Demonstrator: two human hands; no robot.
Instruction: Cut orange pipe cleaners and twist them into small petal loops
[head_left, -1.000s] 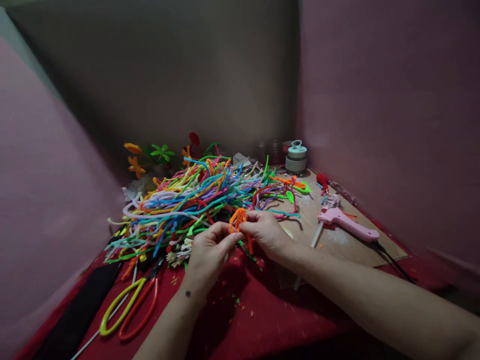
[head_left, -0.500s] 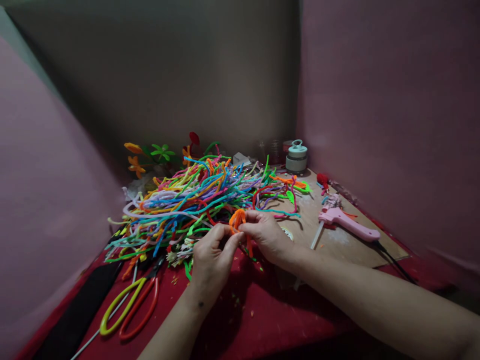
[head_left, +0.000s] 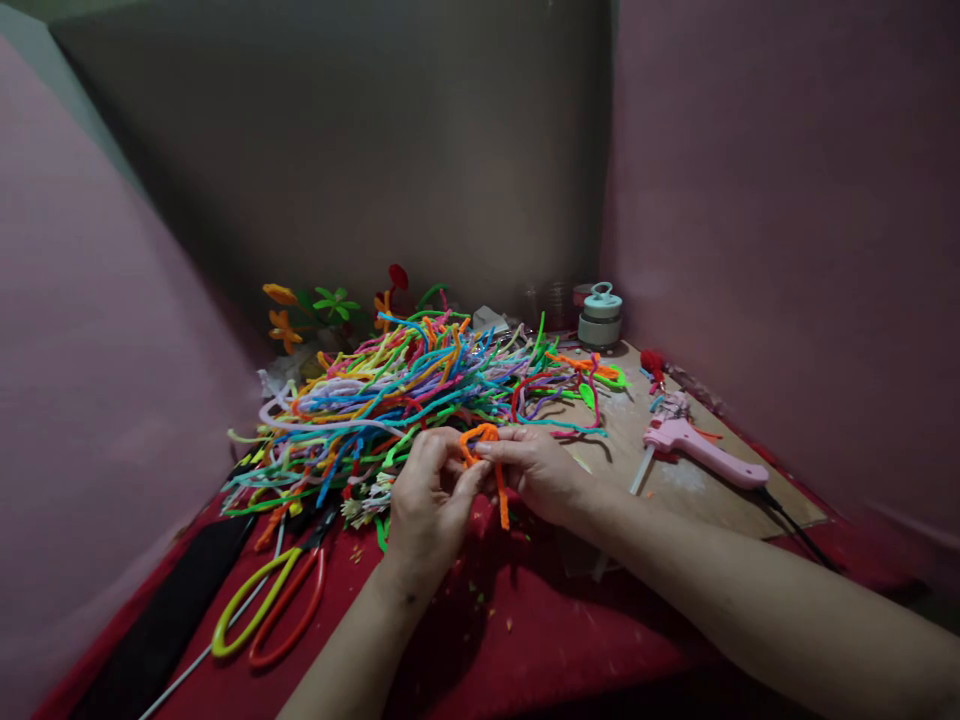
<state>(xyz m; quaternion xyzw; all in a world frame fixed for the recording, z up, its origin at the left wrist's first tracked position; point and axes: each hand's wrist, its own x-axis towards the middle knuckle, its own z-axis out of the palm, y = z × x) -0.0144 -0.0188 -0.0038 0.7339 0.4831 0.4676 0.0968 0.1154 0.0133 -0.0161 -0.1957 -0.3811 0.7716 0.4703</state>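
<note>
So the left hand (head_left: 431, 490) and right hand (head_left: 536, 470) are both pinching a looped orange fuzzy pipe cleaner (head_left: 480, 433), one end dangling, held just above the red cloth-covered desk (head_left: 547, 640). Right behind it there's a big messy pile of multicoloured fuzzy stems (head_left: 405, 385), with yellow-and-red-handled scissors (head_left: 321, 590) off to the left and a pink glue gun (head_left: 705, 455) lying over on the brown board (head_left: 675, 510).

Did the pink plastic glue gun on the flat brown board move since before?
No. The pink plastic glue gun lies in the same spot on the flat brown board; both only shifted together because the view moved.
</note>
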